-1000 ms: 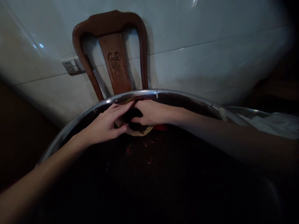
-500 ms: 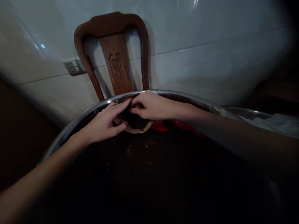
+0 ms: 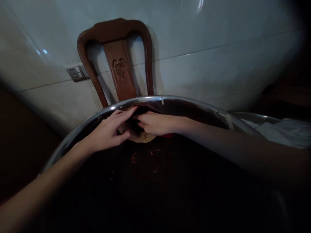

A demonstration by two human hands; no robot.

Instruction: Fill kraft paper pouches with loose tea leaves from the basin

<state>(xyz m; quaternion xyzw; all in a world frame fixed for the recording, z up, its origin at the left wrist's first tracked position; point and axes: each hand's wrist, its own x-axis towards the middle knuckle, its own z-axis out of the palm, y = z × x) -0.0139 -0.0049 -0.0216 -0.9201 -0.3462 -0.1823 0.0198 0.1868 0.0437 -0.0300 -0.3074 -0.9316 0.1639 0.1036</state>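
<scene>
A bag-like packet with a pale tan rim (image 3: 143,138) and a dark inside sits just within the far edge of a large round dark vessel or surface with a shiny metal rim (image 3: 94,113). My left hand (image 3: 110,132) is around the packet's left side, its fingers along the far edge and its thumb on the near edge. From the right, my right hand (image 3: 155,123) reaches into the mouth. Its fingers are curled and the tips are lost in shadow, so whatever they hold is hidden. Some red material (image 3: 168,135) shows under the right hand.
A carved wooden chair (image 3: 119,64) stands behind the rim, against a tiled wall (image 3: 194,74) with a socket plate (image 3: 75,73). At the right, a whitish crumpled sheet (image 3: 286,131) lies by another metal edge. The foreground is very dark.
My right hand has come down from the far rim and deeper into the packet's mouth. My left hand stays nearly in place. The view has tilted slightly.
</scene>
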